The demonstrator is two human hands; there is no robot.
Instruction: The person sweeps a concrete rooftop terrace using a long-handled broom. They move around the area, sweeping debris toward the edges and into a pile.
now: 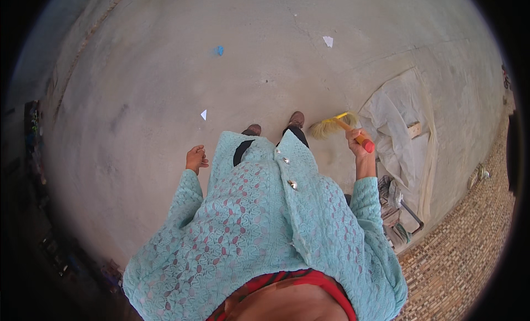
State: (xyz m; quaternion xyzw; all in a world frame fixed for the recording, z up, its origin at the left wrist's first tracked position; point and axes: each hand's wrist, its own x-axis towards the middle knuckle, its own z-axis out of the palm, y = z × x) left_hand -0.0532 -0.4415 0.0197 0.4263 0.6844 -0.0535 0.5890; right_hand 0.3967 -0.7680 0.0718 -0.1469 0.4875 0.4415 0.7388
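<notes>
My right hand [358, 140] is wrapped round the orange handle of a broom [325, 129]. The handle's red end cap points toward me. Its yellow bristles spread out just above the floor or on it, beside my right shoe [297, 119]; which of these, I cannot tell. My left hand [197, 158] hangs at my left side with loosely bent fingers and nothing in it. A white paper scrap [204, 115] lies on the grey floor ahead of that hand. Farther off are a crumpled blue scrap [220, 51] and another white scrap [328, 41].
A pale sheet [395, 119] is spread to the right of the broom, with a small block [414, 130] on it. Closer to me on that side lie a dark pipe [411, 213] and assorted clutter. A brick-patterned wall [464, 238] runs along the right.
</notes>
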